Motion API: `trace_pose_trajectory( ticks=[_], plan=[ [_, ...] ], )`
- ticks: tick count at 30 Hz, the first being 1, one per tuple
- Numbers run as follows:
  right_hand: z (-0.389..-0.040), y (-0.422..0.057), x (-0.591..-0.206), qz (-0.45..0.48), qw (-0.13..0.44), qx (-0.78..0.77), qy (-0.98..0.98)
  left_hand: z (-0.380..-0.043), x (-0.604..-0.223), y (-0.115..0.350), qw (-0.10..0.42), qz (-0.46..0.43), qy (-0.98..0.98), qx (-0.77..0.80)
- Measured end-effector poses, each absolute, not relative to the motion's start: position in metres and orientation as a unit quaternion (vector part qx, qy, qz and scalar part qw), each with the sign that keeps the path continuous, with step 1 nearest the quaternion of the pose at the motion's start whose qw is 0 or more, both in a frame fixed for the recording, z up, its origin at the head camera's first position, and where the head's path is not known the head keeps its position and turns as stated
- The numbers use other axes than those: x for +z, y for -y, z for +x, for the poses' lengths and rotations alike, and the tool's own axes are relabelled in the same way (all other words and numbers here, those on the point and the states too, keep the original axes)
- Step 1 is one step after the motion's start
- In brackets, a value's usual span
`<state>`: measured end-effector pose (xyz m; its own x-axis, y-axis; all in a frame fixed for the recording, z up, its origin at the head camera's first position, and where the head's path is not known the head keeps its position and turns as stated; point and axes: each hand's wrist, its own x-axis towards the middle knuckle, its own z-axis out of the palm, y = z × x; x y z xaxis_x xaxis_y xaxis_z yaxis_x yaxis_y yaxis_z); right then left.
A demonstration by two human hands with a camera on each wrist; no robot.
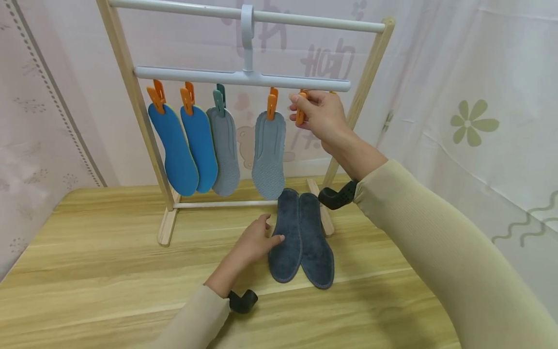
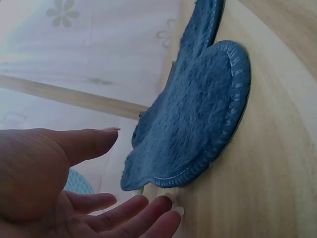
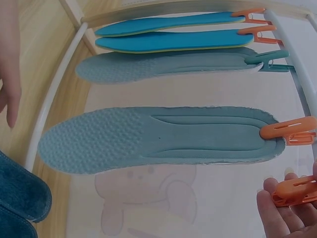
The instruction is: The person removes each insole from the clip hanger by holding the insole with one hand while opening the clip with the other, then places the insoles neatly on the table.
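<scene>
My right hand point(image 1: 324, 116) is raised under the right end of the white hanger point(image 1: 301, 81). Its thumb and fingers pinch an orange clip point(image 3: 297, 191) that has no insole in it. Low over the table, my left hand point(image 1: 250, 242) has its thumb and fingers spread beside a dark grey fuzzy insole point(image 1: 285, 249). In the head view the left thumb overlaps that insole's edge. A matching dark insole point(image 1: 316, 252) lies against it on the right. Left of the right hand, a grey insole point(image 1: 269, 155) hangs from another orange clip point(image 1: 272, 104).
Further left hang a second grey insole point(image 1: 225, 160) on a green clip point(image 1: 219, 101) and two blue insoles point(image 1: 174, 150) on orange clips. The hanger hooks over the top rail point(image 1: 305, 20) of a wooden-legged rack, standing on the wood-grain table point(image 1: 109, 271). A patterned curtain point(image 1: 471, 87) is behind.
</scene>
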<state>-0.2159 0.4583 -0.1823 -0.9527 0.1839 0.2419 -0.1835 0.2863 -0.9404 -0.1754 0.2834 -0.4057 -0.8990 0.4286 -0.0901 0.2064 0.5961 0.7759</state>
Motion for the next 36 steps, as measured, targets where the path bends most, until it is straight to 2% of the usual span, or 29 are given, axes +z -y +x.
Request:
trace_pose_trajectory(
  ticks=[8,23,36],
  plan=[
    [-0.217,-0.459,-0.183,-0.003,0.153,0.594,0.79,-0.185,-0.404,-0.281,0.091,0.146,-0.877,0.448],
    [-0.214,-0.458,-0.184,0.003,0.153,0.593,0.79,-0.213,-0.402,-0.281,0.074,0.12,-0.763,0.631],
    [-0.212,-0.46,-0.183,0.004,0.155,0.578,0.801,-0.214,-0.397,-0.277,0.038,0.14,-0.718,0.681]
  ],
)
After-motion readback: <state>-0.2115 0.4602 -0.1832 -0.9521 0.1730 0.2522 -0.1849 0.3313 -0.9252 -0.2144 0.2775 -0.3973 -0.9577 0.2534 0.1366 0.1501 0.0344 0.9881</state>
